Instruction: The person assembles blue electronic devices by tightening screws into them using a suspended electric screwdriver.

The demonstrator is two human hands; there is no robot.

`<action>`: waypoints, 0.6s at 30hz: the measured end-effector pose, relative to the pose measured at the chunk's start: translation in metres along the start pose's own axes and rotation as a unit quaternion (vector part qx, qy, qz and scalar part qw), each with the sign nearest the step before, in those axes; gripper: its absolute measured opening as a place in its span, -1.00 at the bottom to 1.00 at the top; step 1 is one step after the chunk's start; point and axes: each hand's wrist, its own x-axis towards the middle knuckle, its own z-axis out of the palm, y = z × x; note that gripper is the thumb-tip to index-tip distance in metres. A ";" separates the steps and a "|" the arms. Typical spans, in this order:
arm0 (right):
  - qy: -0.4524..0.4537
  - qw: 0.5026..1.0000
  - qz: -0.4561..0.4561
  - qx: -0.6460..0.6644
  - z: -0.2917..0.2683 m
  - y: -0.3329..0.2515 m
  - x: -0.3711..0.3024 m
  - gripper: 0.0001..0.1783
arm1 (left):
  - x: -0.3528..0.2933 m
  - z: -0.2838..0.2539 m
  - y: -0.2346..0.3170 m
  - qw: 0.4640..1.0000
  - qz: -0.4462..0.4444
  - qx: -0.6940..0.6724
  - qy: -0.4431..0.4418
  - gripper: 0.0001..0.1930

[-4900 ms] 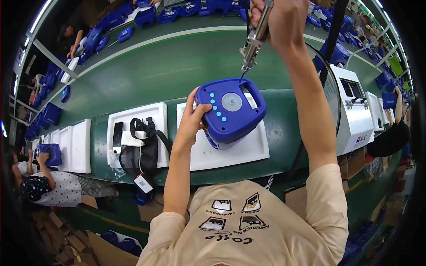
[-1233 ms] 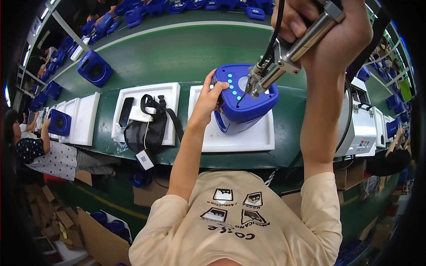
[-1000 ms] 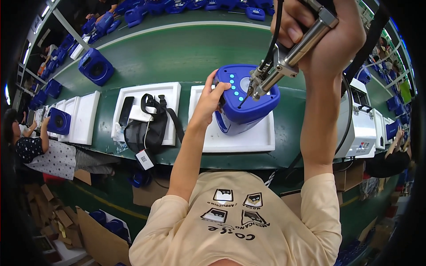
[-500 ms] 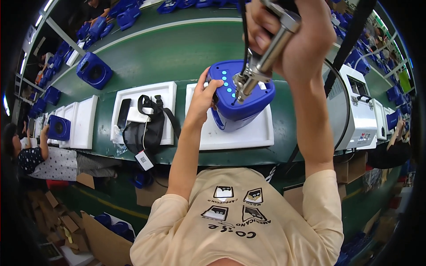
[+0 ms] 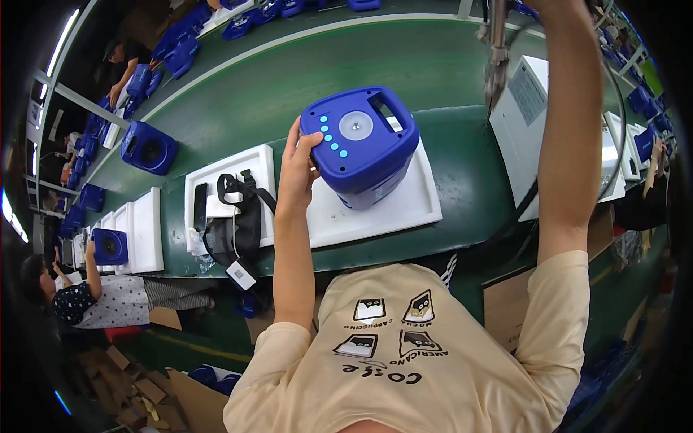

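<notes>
My left hand grips the left side of a blue speaker housing, its thumb on the top face beside the row of light-blue round buttons. A pale round disc and a handle opening also show on that face. The speaker stands tilted over a white foam tray. My right arm reaches up to the top right, where the frame edge cuts off most of my right hand and hides its fingers. Left of that arm hangs a metal screwdriver-like tool; whether the hand touches it is hidden.
Left of me, another foam tray bears a black strapped bag and a phone. A white box-shaped machine stands at right. Another blue speaker sits far left. Co-workers are at left and right along the green bench.
My right hand and the metal tool have moved up and right, away from the speaker, uncovering its top face. The speaker has shifted slightly left, still in my left hand.
</notes>
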 end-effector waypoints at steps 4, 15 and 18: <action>0.028 0.994 0.013 -0.104 -0.028 0.056 0.010 -0.61 | -0.005 -0.028 -0.020 0.997 0.037 -0.070 -0.019 -0.23; 0.049 0.994 -0.018 -0.098 -0.014 0.066 -0.003 -0.62 | -0.076 -0.153 -0.068 0.947 0.016 -0.313 -0.067 -0.07; 0.048 0.993 -0.035 -0.099 -0.004 0.071 -0.001 -0.62 | -0.085 -0.147 -0.071 0.947 0.056 -0.313 -0.036 -0.01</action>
